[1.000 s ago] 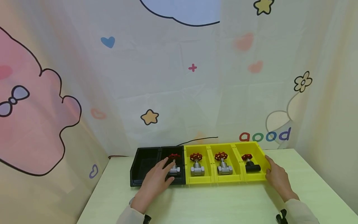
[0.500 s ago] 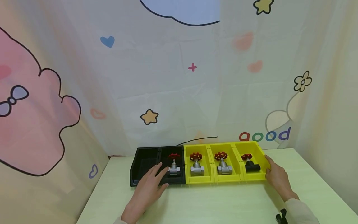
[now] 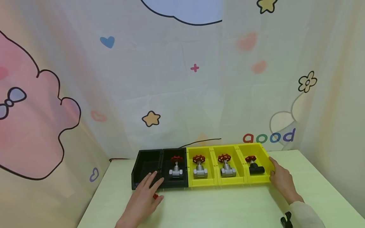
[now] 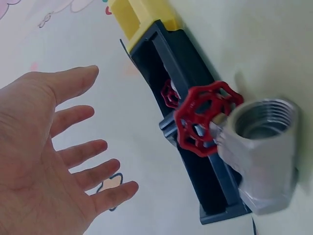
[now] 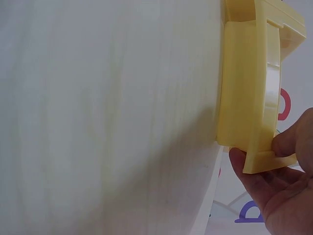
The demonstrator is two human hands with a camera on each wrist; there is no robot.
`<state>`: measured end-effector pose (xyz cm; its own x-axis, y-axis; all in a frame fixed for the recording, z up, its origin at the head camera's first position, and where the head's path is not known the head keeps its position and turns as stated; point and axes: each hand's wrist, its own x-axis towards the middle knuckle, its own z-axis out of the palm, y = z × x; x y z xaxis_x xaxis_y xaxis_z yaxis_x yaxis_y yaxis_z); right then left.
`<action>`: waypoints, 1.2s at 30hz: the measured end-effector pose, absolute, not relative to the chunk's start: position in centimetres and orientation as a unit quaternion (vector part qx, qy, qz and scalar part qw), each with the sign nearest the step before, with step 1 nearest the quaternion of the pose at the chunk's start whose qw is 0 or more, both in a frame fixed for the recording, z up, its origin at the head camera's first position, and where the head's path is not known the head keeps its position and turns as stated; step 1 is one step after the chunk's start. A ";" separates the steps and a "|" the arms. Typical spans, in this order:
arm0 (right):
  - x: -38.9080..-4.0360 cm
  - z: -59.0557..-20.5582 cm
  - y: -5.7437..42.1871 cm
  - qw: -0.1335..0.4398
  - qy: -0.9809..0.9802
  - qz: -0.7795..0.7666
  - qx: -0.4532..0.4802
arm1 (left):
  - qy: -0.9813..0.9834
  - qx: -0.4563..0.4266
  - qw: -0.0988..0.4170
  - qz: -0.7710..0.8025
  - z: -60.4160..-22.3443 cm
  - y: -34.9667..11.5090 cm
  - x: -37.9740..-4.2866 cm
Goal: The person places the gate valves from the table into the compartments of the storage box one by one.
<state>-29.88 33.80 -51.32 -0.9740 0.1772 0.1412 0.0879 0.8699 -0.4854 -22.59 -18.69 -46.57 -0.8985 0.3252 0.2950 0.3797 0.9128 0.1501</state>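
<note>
My left hand (image 3: 142, 199) hovers just in front of the left black bin (image 3: 148, 163), fingers spread, with nothing in its grasp. Partly hidden beneath it is a loose valve, whose red handwheel (image 3: 155, 196) peeks out by the thumb. The left wrist view shows this steel valve (image 4: 266, 156) on the table, apart from the fingers. In the right black bin (image 3: 174, 183) lies another steel valve (image 3: 176, 173) with a red handwheel. My right hand (image 3: 283, 183) pinches the side wall of the rightmost yellow bin (image 5: 261, 93) between thumb and fingers.
Three yellow bins (image 3: 203, 182) join the black ones in a row. Two hold steel valves (image 3: 200, 173), (image 3: 228, 172); the rightmost holds a black-bodied valve (image 3: 256, 170). A printed curtain (image 3: 176, 88) hangs behind the pale table (image 3: 216, 205).
My left hand has drawn left and toward me, away from the valve in the right black bin, to above the loose valve. My right hand keeps its grip on the yellow bin.
</note>
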 end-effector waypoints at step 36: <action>-29.7 -51.3 33.7 0.116 -0.966 0.227 -0.050 | -0.984 -0.139 -0.039 -0.102 -49.9 -24.1 -21.3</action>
